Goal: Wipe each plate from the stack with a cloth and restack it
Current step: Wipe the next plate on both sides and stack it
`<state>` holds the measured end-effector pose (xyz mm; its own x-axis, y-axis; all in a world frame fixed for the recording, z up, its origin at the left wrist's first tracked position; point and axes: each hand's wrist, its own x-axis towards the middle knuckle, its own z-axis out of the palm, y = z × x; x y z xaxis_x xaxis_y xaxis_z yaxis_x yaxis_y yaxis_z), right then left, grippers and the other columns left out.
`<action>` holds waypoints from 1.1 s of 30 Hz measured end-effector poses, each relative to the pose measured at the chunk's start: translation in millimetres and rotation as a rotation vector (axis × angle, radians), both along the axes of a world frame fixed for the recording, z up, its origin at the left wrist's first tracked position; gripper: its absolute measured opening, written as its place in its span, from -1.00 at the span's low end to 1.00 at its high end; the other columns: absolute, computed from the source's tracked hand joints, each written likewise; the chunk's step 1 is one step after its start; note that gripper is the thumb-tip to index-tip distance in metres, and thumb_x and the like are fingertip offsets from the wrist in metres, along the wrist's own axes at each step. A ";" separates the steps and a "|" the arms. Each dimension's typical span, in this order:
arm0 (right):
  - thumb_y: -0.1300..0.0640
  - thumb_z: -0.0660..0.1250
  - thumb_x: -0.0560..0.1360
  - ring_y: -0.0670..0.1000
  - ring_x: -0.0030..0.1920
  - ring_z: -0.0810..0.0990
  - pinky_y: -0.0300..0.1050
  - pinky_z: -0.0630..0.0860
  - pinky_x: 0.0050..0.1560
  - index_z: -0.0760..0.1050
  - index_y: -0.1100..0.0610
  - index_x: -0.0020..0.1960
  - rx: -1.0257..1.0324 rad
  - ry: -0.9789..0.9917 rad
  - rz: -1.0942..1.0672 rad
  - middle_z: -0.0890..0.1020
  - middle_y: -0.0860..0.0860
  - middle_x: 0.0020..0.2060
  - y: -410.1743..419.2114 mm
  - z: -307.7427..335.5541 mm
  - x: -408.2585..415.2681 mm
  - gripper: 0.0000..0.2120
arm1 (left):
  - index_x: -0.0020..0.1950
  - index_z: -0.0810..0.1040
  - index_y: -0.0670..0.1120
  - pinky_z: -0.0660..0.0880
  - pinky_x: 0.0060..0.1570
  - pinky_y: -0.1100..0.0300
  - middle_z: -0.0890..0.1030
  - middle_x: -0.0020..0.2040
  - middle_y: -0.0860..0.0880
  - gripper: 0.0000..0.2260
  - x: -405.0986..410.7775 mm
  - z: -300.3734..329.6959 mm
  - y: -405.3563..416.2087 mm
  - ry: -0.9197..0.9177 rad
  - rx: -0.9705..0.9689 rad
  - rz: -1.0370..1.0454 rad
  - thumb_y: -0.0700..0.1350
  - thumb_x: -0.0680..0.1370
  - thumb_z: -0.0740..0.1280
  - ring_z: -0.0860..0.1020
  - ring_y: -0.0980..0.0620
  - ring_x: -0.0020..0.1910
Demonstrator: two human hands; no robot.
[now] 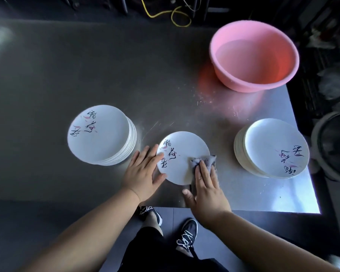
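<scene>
A single white plate with black calligraphy lies flat on the steel table near the front edge. My left hand rests with straight fingers on the plate's left rim. My right hand presses a grey cloth flat onto the plate's right side. One stack of white plates stands to the left. Another stack of plates stands to the right, its writing turned the other way.
A pink plastic basin sits at the back right of the steel table. A dark round bin stands beyond the table's right edge. A yellow cable lies on the floor behind. My shoes show below the front edge.
</scene>
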<state>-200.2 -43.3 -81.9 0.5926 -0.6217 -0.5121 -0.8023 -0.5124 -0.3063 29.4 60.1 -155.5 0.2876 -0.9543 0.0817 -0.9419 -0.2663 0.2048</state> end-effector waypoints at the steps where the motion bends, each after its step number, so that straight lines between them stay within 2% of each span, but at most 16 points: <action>1: -0.37 -0.05 0.67 0.13 0.67 -0.35 0.08 -0.12 0.69 -0.25 0.09 0.71 0.015 -0.006 -0.021 -0.30 -0.06 0.68 -0.5 1.5 2.9 -0.17 | 0.53 0.41 0.05 0.16 0.58 -0.19 0.27 0.66 0.01 -0.45 0.0 -0.7 0.1 0.000 -0.001 0.000 0.27 0.61 0.20 0.29 -0.15 0.61; 3: -0.33 -0.02 0.67 0.13 0.68 -0.30 0.13 0.04 0.67 -0.19 0.09 0.72 -0.013 -0.041 -0.063 -0.24 -0.09 0.69 -19.6 -3.3 13.9 -0.19 | 0.52 0.45 0.03 0.17 0.58 -0.20 0.29 0.65 0.00 -0.45 0.1 -1.7 -0.1 0.010 -0.011 0.005 0.28 0.61 0.21 0.30 -0.15 0.60; 5: -0.32 -0.03 0.67 0.13 0.68 -0.26 0.12 0.11 0.65 -0.18 0.08 0.72 -0.057 -0.062 -0.050 -0.24 -0.13 0.69 -47.2 -10.4 23.7 -0.21 | 0.50 0.47 0.02 0.17 0.58 -0.20 0.29 0.65 0.01 -0.45 0.4 -2.8 -0.5 0.023 -0.020 0.008 0.28 0.61 0.22 0.30 -0.15 0.60; 7: -0.32 -0.06 0.67 0.12 0.68 -0.27 0.06 0.07 0.65 -0.21 0.08 0.72 -0.064 -0.067 -0.015 -0.28 -0.15 0.68 -59.4 -15.3 25.8 -0.21 | 0.50 0.46 0.03 0.13 0.60 -0.18 0.24 0.67 0.01 -0.45 0.8 -3.3 0.1 0.035 -0.003 0.006 0.29 0.60 0.21 0.27 -0.15 0.62; 10: -0.35 -0.11 0.61 0.14 0.68 -0.29 0.08 0.00 0.68 -0.21 0.09 0.72 -0.040 -0.052 -0.009 -0.28 -0.11 0.68 -32.7 -13.8 13.9 -0.16 | 0.46 0.50 0.01 0.13 0.60 -0.17 0.19 0.69 -0.05 -0.44 0.0 -3.5 1.9 0.081 -0.026 0.009 0.30 0.57 0.25 0.27 -0.16 0.62; 13: -0.35 -0.03 0.65 0.08 0.66 -0.37 -0.01 -0.12 0.65 -0.27 0.05 0.71 0.019 -0.047 0.024 -0.33 -0.14 0.67 4.6 -1.6 -5.1 -0.17 | 0.34 0.57 -0.03 0.20 0.57 -0.24 0.18 0.69 -0.10 -0.45 -1.3 0.8 2.9 0.094 -0.055 -0.009 0.33 0.53 0.30 0.26 -0.22 0.62; 16: -0.31 0.02 0.69 0.05 0.67 -0.34 -0.01 -0.09 0.66 -0.21 0.05 0.72 0.054 -0.040 0.042 -0.27 -0.14 0.68 -12.2 5.7 -4.1 -0.22 | 0.11 0.63 -0.03 0.19 0.56 -0.28 0.33 0.63 -0.08 -0.55 -4.4 10.1 7.7 0.057 -0.125 -0.109 0.33 0.51 0.39 0.31 -0.21 0.60; 19: -0.28 0.02 0.70 0.01 0.69 -0.26 0.10 0.06 0.67 -0.14 -0.03 0.72 0.024 -0.077 0.127 -0.18 -0.22 0.69 -65.7 0.5 9.6 -0.28 | 0.01 0.67 0.00 0.16 0.58 -0.16 0.56 0.46 -0.02 -0.75 -16.7 8.3 16.5 0.014 -0.162 -0.205 0.15 0.57 0.33 0.48 -0.12 0.49; 21: -0.28 0.03 0.69 -0.04 0.69 -0.21 0.17 0.17 0.63 -0.14 -0.11 0.72 0.018 -0.080 0.196 -0.17 -0.31 0.66 -91.6 -1.6 19.2 -0.31 | -0.02 0.67 0.03 0.34 0.45 -0.12 0.64 0.35 0.01 -0.84 -26.4 6.4 18.0 0.050 -0.206 -0.177 0.04 0.57 0.33 0.57 -0.10 0.38; 22: -0.27 0.03 0.69 -0.05 0.69 -0.21 0.16 0.16 0.63 -0.14 -0.11 0.72 0.027 -0.083 0.191 -0.17 -0.32 0.66 -93.2 -2.2 22.4 -0.31 | -0.05 0.68 0.05 0.44 0.34 -0.09 0.66 0.30 0.03 -0.87 -30.6 8.2 16.8 0.078 -0.226 -0.143 0.03 0.55 0.35 0.58 -0.07 0.34; 24: -0.27 0.04 0.70 0.03 0.69 -0.26 0.09 0.00 0.68 -0.14 -0.02 0.73 0.055 -0.093 0.118 -0.20 -0.23 0.68 -75.2 -3.8 20.9 -0.28 | -0.13 0.68 0.08 0.47 0.21 0.02 0.70 0.22 0.09 -0.88 -38.5 13.6 12.6 0.137 -0.238 -0.069 0.08 0.50 0.39 0.61 0.00 0.25; 27: -0.29 0.03 0.69 0.13 0.66 -0.37 0.01 -0.21 0.64 -0.23 0.09 0.72 0.062 -0.051 0.051 -0.31 -0.10 0.67 -16.5 1.2 0.6 -0.20 | -0.11 0.69 0.08 0.43 0.17 0.08 0.69 0.19 0.17 -0.81 -46.3 15.8 11.5 0.207 -0.188 0.006 0.17 0.44 0.44 0.60 0.06 0.18; 30: -0.34 -0.01 0.67 0.13 0.66 -0.36 0.07 -0.14 0.68 -0.25 0.08 0.71 0.112 -0.021 0.064 -0.29 -0.12 0.67 3.8 -0.3 -11.1 -0.18 | -0.09 0.69 0.08 0.46 0.14 0.06 0.68 0.19 0.18 -0.80 -49.3 11.4 16.6 0.221 -0.194 0.002 0.18 0.45 0.45 0.60 0.05 0.16; 33: -0.33 -0.02 0.67 0.12 0.69 -0.25 0.13 0.01 0.68 -0.13 0.02 0.72 0.045 -0.082 0.075 -0.15 -0.14 0.70 -30.8 -8.7 1.5 -0.24 | -0.12 0.69 0.11 0.46 0.08 0.06 0.68 0.15 0.20 -0.88 -53.4 11.0 15.4 0.178 -0.225 0.016 0.12 0.47 0.45 0.58 0.02 0.08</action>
